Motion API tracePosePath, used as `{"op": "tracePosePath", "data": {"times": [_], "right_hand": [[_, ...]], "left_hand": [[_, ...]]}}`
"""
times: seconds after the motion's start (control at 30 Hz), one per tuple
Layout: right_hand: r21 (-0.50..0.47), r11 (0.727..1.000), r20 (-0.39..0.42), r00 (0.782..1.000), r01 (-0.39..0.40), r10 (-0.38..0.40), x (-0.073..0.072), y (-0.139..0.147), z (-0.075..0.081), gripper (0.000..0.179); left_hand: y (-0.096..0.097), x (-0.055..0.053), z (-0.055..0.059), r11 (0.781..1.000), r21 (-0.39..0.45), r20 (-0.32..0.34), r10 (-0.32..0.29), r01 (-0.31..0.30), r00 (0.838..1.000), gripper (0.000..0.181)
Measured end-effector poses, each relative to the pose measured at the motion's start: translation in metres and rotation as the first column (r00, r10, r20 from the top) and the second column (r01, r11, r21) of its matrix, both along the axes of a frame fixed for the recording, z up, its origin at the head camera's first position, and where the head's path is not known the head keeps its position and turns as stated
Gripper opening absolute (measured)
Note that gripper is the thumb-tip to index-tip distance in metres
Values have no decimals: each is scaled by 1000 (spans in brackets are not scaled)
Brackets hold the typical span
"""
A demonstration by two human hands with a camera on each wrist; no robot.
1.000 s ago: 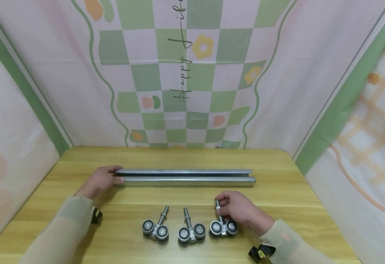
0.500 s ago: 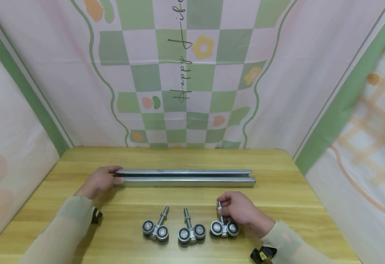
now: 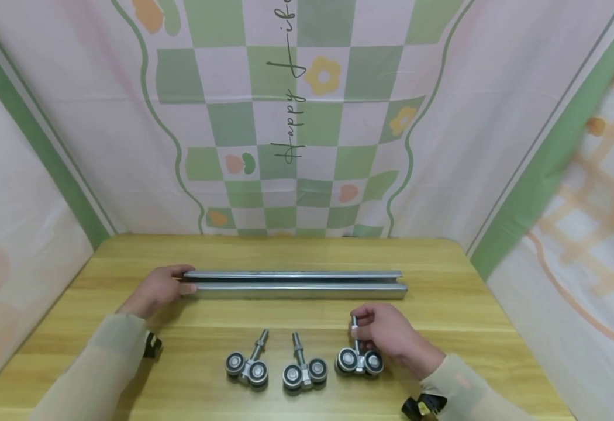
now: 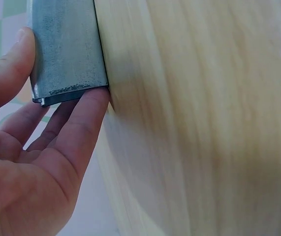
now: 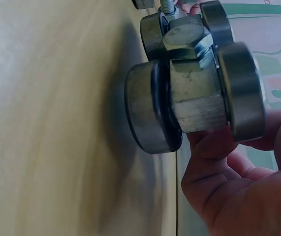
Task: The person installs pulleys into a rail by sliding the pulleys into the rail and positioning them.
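Note:
A silver C-shaped metal track lies across the table, its slot showing along its length. At its left end, my left hand grips it; the left wrist view shows the thumb on one side of the track and fingers at its end. My right hand pinches the threaded bolt of a trolley roller, its wheels hanging toward me. In the right wrist view this roller shows wheels on both sides of a metal block, beside the tabletop; whether they touch it I cannot tell.
Two more trolley rollers lie left of the right hand: a middle one and a left one, bolts pointing away from me. The wooden table ends against a patterned curtain at the back, with more curtains at both sides.
My right hand has shifted slightly to the right, and the roller has come along with its bolt more upright in view. The left hand and the track stay in place.

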State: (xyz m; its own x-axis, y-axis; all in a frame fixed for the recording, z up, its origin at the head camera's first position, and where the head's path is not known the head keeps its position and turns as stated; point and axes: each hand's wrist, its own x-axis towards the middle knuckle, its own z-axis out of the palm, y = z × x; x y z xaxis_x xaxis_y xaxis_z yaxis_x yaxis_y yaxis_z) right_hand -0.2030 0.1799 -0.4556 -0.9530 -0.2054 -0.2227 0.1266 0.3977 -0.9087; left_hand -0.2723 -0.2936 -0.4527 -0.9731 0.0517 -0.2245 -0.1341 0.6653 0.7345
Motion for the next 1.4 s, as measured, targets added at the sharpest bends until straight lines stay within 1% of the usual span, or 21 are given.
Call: {"op": "tracePosePath", "data": {"times": [0.2, 0.37, 0.43, 0.57, 0.73, 0.83, 0.97, 1.13, 1.27, 1.4], "right_hand": [[-12, 999, -17, 999, 38, -38, 0, 1, 5, 44], [-30, 998, -15, 998, 58, -58, 1, 2, 9, 43], [-41, 997, -11, 998, 59, -60, 2, 3, 10, 43], [-63, 997, -9, 999, 52, -53, 3, 4, 14, 43], [-57, 997, -36, 998, 47, -49, 6, 7, 16, 45], [-25, 999, -68, 997, 43, -45, 7, 8, 17, 44], [62, 997, -132, 991, 42, -34, 10, 8, 21, 40], [155, 985, -199, 979, 78, -46, 18, 4, 30, 36], [193, 976, -241, 969, 105, -57, 24, 0, 33, 35], [196, 975, -288, 957, 102, -42, 28, -1, 32, 33]], "left_hand": [[0, 1, 1, 1000, 6, -2, 0, 0, 1000, 66], [1, 0, 1, 999, 29, 17, 14, -15, 1000, 65], [2, 0, 1, 999, 41, 22, 13, -14, 1000, 65], [1, -1, 0, 1000, 29, 16, 12, -13, 1000, 66], [1, -1, 0, 1000, 22, 23, 16, -16, 1000, 66], [0, -1, 0, 999, 38, 29, 15, -16, 999, 65], [1, 0, 0, 998, 54, 31, 14, -16, 999, 64], [1, 1, 1, 999, 51, 31, 10, -11, 999, 64], [1, 1, 2, 998, 59, 34, 8, -10, 999, 63], [0, 0, 1, 998, 59, 39, 15, -17, 999, 64]]}}
